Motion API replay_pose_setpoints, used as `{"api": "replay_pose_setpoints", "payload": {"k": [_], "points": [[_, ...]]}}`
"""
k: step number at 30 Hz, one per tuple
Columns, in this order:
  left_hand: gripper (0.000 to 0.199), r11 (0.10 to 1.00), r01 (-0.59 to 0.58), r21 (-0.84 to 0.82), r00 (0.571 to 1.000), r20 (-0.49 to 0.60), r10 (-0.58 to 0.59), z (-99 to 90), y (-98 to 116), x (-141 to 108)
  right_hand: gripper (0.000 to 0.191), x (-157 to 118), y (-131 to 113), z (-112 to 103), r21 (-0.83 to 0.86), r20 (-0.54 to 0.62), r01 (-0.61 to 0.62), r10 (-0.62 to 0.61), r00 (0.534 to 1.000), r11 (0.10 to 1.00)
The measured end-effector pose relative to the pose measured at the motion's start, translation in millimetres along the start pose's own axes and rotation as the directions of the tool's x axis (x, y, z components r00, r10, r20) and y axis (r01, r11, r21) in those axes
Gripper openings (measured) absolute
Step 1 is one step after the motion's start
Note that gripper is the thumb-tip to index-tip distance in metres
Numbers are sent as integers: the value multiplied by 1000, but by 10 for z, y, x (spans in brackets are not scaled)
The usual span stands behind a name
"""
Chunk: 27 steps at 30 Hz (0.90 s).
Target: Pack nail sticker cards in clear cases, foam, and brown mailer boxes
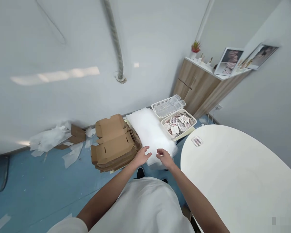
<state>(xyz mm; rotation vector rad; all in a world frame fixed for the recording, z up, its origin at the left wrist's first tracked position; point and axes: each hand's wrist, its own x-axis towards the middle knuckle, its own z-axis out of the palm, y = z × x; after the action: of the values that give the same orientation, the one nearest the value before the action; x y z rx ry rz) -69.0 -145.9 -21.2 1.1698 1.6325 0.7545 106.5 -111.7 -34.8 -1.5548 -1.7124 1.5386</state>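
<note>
A stack of white foam sheets [149,129] lies in front of me, beneath both hands. My left hand [142,156] is over its near left part, thumb and fingers apart, holding nothing. Close by on the right, my right hand [164,157] has its fingers curved with a gap to the thumb, and nothing shows in it. Whether either hand touches the sheets is unclear. Left of the sheets sits a pile of flattened brown cardboard boxes [116,145]. On the right a white basket [194,122] holds many small printed packets [175,129].
Behind that basket, another white basket [153,106] holds clear plastic trays [168,106]. A round white table [232,168] stands at right with one small packet [197,141] on it. A wooden cabinet [201,84] is beyond. Plastic wrapping [50,137] and scraps lie on the floor at left.
</note>
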Motion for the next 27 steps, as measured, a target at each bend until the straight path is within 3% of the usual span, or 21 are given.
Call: {"api": "replay_pose_setpoints", "payload": {"k": [4, 8, 16, 20, 27], "points": [[62, 997, 68, -42, 998, 5, -68, -149, -98, 176, 48, 382, -126, 310, -189, 16, -6, 9, 1000, 982], [74, 977, 185, -105, 980, 101, -174, -90, -181, 326, 55, 628, -105, 476, -406, -81, -47, 15, 997, 912], [80, 957, 275, -97, 952, 168, -256, 11, -180, 425, 69, 903, -17, 322, -597, -202, -185, 76, 976, 780], [80, 940, 317, -123, 933, 217, -286, 69, -123, 520, 62, 970, -3, 329, -675, -102, -165, 130, 986, 719], [75, 894, 403, -196, 914, 138, -382, 339, -194, 809, 54, 855, 7, 321, -680, 219, 167, -19, 975, 714]]}}
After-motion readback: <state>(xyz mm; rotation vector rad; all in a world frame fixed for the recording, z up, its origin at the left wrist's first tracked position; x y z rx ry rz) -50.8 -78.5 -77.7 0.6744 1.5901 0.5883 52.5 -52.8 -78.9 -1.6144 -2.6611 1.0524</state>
